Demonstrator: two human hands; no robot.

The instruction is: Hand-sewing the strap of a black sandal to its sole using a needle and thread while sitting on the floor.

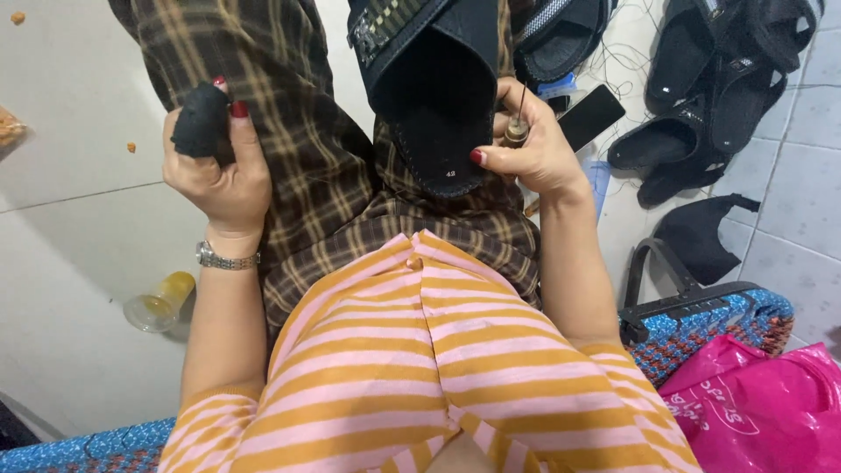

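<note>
- Left hand (215,166) up at the left of the view, curled shut round a small black wad of material (200,120), thumb pressed along its side, red nails showing.
- Silver wristwatch (227,257) strapped on that wrist.
- Right hand (534,149) at the middle right, closed on a wooden-handled awl (517,127), thin metal point sticking up past the fingers.
- Same right hand also touching the black sandal (434,96), thumb tip resting right on the heel edge of the sole.
- Sandal lying on the lap over the brown checked trousers (307,175), heel end toward the body, strap end away, metal trim across the strap.
- Can't tell whether the awl point is actually in the sole or just beside it.
- More black sandals (718,96) heaped on the tiled floor (815,228) off to the right, well apart from the hands, loose thread lying around them.
- Dark phone-like slab (591,116) just behind the right hand.
- Yellowish plastic cup (158,302) tipped on its side on the floor at left, below the left wrist.
- Bright pink plastic bag (753,412) at bottom right.
</note>
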